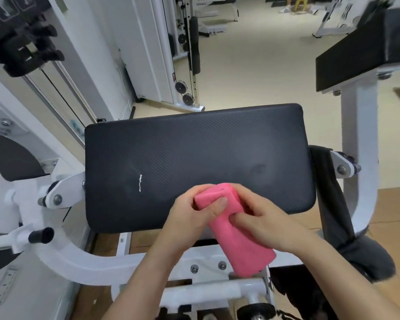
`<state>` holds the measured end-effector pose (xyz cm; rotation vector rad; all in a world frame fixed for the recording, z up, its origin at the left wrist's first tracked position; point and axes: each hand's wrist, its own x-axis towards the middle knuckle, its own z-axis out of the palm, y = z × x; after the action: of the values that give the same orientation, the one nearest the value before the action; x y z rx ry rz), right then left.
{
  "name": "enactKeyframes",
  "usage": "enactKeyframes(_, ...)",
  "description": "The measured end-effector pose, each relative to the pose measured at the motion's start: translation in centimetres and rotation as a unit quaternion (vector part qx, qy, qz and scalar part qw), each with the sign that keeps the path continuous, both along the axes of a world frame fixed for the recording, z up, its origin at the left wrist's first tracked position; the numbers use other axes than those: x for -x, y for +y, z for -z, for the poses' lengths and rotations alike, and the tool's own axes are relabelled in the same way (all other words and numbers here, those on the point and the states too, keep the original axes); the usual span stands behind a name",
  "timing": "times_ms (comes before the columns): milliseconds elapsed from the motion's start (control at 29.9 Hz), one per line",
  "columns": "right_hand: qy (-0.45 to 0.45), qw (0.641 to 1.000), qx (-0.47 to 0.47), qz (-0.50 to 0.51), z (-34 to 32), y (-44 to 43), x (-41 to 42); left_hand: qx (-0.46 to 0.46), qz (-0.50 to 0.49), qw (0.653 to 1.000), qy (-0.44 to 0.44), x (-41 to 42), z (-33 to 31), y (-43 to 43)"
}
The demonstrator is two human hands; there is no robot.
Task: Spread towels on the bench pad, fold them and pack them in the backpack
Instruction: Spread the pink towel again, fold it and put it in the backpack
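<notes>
A pink towel (238, 243), folded into a thick narrow bundle, is held over the near edge of the black bench pad (183, 153). My left hand (189, 215) grips its upper left end, thumb pressed on top. My right hand (263, 220) holds it from the right, fingers curled into the fold. The pad's surface is bare, with a small white tear near its middle. A dark bag-like shape (293, 294) lies low at the bottom right; whether it is the backpack I cannot tell.
White machine frame tubes (83, 262) curve around the pad at left, right and below. A second black pad (360, 54) stands at the upper right. A dark cloth (333, 204) hangs off the right side. Weight stack and cables fill the left.
</notes>
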<state>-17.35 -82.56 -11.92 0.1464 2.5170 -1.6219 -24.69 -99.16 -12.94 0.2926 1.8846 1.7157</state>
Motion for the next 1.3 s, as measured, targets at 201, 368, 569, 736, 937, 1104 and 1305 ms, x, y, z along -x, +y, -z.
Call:
enactKeyframes(201,-0.060,0.995,0.080,-0.023,-0.8,3.6,-3.3,-0.039,-0.073,0.996,0.024,-2.7,0.3,2.3)
enactKeyframes(368,-0.070,0.993,0.050,-0.086,-0.3,6.9,-6.4,-0.016,-0.048,0.997,0.058,-6.2,0.3,4.7)
enactKeyframes(569,-0.032,0.988,0.010,-0.151,1.2,13.0,-11.5,0.160,0.020,0.976,0.147,-11.9,0.5,11.0)
enactKeyframes(736,-0.089,0.977,-0.018,-0.192,1.9,19.4,-16.5,0.158,-0.068,0.969,0.175,-18.7,2.4,17.3)
enactKeyframes(937,-0.044,0.976,-0.105,-0.186,3.9,24.5,-20.1,0.213,-0.108,0.959,0.150,-23.2,5.6,21.5)
enactKeyframes(1104,0.002,0.953,-0.254,-0.166,7.0,26.2,-20.9,0.250,-0.082,0.964,0.046,-24.1,8.5,22.7)
enactKeyframes(1305,-0.029,0.918,-0.371,-0.140,9.7,26.5,-21.3,0.464,0.127,0.876,0.003,-22.7,14.3,19.8)
